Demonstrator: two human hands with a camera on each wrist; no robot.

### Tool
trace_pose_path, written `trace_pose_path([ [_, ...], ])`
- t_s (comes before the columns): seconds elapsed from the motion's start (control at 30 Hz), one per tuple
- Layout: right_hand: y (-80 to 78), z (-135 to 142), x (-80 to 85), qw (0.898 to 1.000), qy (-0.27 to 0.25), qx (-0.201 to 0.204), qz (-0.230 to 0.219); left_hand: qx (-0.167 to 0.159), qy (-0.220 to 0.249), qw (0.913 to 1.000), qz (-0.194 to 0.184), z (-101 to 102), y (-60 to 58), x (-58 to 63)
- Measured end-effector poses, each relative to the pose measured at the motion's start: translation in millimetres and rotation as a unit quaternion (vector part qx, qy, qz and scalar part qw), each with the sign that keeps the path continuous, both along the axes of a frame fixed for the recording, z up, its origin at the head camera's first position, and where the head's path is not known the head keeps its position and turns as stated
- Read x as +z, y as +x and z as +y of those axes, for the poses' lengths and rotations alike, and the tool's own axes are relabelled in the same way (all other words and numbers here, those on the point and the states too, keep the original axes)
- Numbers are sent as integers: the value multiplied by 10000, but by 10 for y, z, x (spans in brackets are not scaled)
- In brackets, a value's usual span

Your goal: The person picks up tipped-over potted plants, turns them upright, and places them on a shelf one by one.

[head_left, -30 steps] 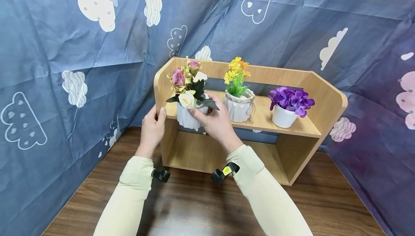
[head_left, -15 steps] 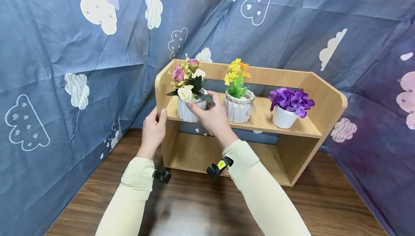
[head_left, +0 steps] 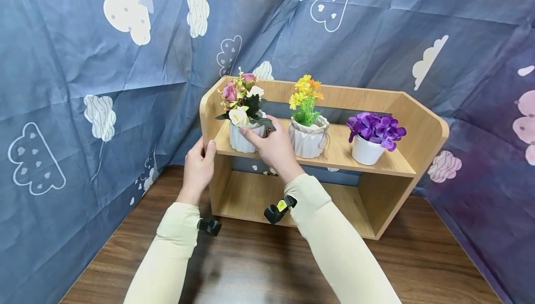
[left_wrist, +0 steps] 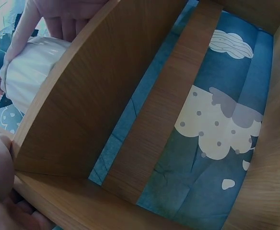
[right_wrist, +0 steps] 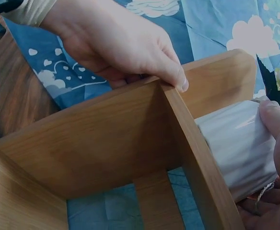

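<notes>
My left hand (head_left: 198, 167) grips the front edge of the left side panel (head_left: 205, 113) of a light wooden shelf (head_left: 255, 197); its thumb lies on the panel near the upper board. Around the rim of a white ribbed flower pot (head_left: 240, 138) curls my right hand (head_left: 277, 150), thumb in front and fingers behind. Mauve and cream artificial roses (head_left: 239, 116) with dark leaves rise from this pot. It is upright at the left end of the upper board. In the right wrist view the pot's base (right_wrist: 221, 165) meets the board's edge.
Right of my right hand stands a white pot (head_left: 308, 140) tied with twine, bearing yellow flowers (head_left: 305, 95). Farther right on the same board is a smaller white pot (head_left: 366, 151) of purple flowers (head_left: 376, 130). A blue cloud-print cloth (head_left: 138, 86) hangs behind the dark wooden table (head_left: 234, 267).
My right hand has moved the rose pot slightly up and back, from hanging over the upper board's front edge to standing on the board. My left hand has stayed on the side panel.
</notes>
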State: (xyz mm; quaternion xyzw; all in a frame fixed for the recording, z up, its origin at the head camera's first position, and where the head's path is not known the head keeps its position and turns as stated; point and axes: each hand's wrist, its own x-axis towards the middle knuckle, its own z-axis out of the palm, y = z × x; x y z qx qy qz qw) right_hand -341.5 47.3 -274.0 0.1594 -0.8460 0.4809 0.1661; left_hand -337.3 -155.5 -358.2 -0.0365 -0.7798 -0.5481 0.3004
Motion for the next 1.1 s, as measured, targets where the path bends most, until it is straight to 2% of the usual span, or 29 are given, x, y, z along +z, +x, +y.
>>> trace_pose_path([
  [0.63, -92, -43, 0, 9997, -38, -106, -215, 9, 3, 9999, 118, 3, -13, -22],
  [0.77, -85, -14, -33, 9993, 236, -165, -241, -2, 15, 9999, 103, 23, -19, -34],
  [0.93, 32, 72, -81, 9974, 671, -185, -166, 12, 6, 9999, 131, 25, -25, -31],
  [1.1, 293, 219, -206, 9928, 1176, -10, 205, 89, -118, 9999, 79, -1, -10, -12],
])
